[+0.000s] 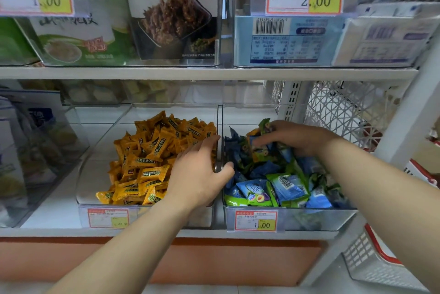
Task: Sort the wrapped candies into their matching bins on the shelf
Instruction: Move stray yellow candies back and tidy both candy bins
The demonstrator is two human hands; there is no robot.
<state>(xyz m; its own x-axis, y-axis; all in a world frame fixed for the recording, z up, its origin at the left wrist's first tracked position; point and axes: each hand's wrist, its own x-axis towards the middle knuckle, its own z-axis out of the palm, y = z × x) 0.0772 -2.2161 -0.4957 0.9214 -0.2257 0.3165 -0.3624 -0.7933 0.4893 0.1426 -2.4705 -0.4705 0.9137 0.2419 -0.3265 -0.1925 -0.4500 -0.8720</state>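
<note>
Two clear bins stand side by side on the lower shelf. The left bin [152, 216] holds a heap of orange wrapped candies [152, 151]. The right bin [309, 218] holds blue and green wrapped candies [283, 186]. My left hand [202, 174] rests over the divide between the two bins, fingers extended over the orange heap and thumb on the right bin's side. Deep in the right bin, my right hand [292, 139] grips a few wrappers, among them a green one and an orange one [252, 132].
Price labels hang on both bin fronts [256, 220]. The upper shelf [214, 72] carries clear boxes of packaged snacks. A further clear bin [35, 151] stands at the left. A white mesh panel [345, 108] and white baskets [371, 260] are at the right.
</note>
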